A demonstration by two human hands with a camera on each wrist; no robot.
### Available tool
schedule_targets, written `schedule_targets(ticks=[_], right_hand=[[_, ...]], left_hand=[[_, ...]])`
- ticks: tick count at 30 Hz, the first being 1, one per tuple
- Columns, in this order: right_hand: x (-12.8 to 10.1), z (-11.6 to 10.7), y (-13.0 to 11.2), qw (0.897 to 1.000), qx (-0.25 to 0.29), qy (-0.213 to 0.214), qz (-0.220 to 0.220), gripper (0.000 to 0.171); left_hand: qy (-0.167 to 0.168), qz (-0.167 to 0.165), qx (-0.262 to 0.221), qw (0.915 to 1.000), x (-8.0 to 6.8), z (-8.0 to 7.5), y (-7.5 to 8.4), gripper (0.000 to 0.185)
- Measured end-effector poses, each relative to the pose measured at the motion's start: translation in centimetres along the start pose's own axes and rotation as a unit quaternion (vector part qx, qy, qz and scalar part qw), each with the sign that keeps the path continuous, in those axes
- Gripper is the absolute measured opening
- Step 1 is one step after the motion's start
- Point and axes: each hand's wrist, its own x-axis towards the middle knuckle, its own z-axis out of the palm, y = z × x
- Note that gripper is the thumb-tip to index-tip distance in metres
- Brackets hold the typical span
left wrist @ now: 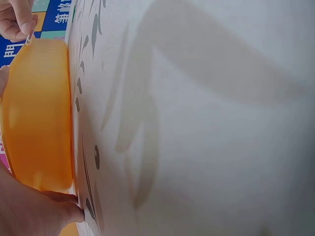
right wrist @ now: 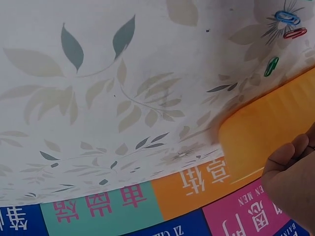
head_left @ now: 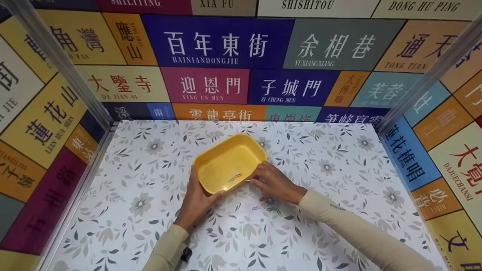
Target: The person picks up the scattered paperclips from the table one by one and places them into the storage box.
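Note:
A yellow plastic box (head_left: 226, 156) sits on the patterned table, with a few paper clips (head_left: 235, 177) lying inside, one of them orange. My left hand (head_left: 197, 203) grips its left end, the thumb along the near wall and the fingers at the left side. At the near right rim, my right hand (head_left: 271, 182) pinches a white paper clip (left wrist: 29, 39); the left wrist view shows it beside the box's edge. Below that hand, several loose clips lie on the table, among them a blue clip (right wrist: 287, 18), a red clip (right wrist: 295, 33) and a green clip (right wrist: 271, 67).
White floral paper covers the table (head_left: 150, 180). Panels with colourful street-name signs (head_left: 218, 41) stand along the back and both sides. Clear corner posts (head_left: 425, 71) rise where the panels meet.

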Motion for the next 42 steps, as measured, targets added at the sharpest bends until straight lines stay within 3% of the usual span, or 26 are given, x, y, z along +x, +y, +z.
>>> schedule_targets(ticks=[10,18,23,30,38,42], right_hand=[[0.4,-0.4,-0.2,1.0,0.006,0.007,0.009,0.005],[0.6,-0.6,-0.4,1.0,0.017,0.008,0.007,0.006],[0.9,-0.8,-0.6,1.0,0.018,0.014,0.002,0.007],[1.6,-0.9,-0.6,0.999,-0.013,0.026,-0.014,0.008],[2.8,-1.0,-0.8,1.0,-0.024,0.011,0.003,0.007],[3.4,-1.1,-0.7,0.999,-0.031,0.002,0.016,0.007]], left_hand=[[0.001,-0.007,-0.004,1.0,0.1,0.0,0.0,0.138],[0.001,0.012,-0.011,0.9999,0.2,0.1,-0.2,0.138],[-0.001,-0.003,0.002,1.0,0.1,0.1,-0.2,0.138],[0.004,-0.001,-0.004,1.0,0.0,0.1,0.0,0.139],[0.004,-0.002,-0.014,0.9999,0.1,0.1,0.0,0.137],[-0.001,-0.018,-0.002,0.9998,-0.1,0.0,0.2,0.138]])
